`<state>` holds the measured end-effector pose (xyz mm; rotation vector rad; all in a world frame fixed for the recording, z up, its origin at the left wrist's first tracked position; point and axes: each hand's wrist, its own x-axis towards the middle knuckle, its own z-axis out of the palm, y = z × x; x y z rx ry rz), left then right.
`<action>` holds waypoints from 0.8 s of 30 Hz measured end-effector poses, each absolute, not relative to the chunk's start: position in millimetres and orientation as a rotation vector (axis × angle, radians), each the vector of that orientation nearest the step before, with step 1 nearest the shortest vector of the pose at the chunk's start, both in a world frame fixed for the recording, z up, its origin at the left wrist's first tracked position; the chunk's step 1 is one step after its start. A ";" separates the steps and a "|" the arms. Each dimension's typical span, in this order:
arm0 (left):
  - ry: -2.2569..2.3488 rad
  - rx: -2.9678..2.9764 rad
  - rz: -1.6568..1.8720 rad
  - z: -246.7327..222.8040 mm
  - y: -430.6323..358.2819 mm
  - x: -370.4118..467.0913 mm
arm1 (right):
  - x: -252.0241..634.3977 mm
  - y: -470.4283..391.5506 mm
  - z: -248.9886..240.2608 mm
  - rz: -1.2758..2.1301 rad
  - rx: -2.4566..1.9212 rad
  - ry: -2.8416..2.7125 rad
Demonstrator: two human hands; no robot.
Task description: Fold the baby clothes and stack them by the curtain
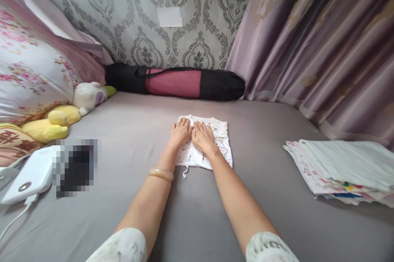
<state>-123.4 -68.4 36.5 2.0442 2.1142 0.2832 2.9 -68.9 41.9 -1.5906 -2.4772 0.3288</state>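
Note:
A small white printed garment (220,128) lies folded on the grey sheet (197,212), with a bear face on its lower right part and a white drawstring hanging from its front edge. My left hand (181,132) rests flat on its left side, fingers stretched forward. Flat on the middle of the cloth is my right hand (203,136), its fingers slightly spread. The two hands are side by side, nearly touching at the thumbs, and neither grips the fabric.
A stack of folded clothes (347,167) sits at the right. At the left are a white power bank (33,173) with cables, a blurred dark object (75,169), plush toys (89,97) and a floral pillow (30,65). A black and red bag (174,83) lies along the wall.

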 end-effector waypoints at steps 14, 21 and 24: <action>2.165 2.059 0.339 22.7 -62.6 -130.4 | 6.4 -68.0 37.1 0.329 -1.780 -2.333; 2.200 2.112 0.365 40.3 -67.7 -118.6 | 17.2 -63.1 44.9 0.278 -1.850 -2.198; 2.173 2.104 0.298 40.6 -68.4 -111.9 | 26.5 -58.6 41.7 0.236 -2.009 -2.080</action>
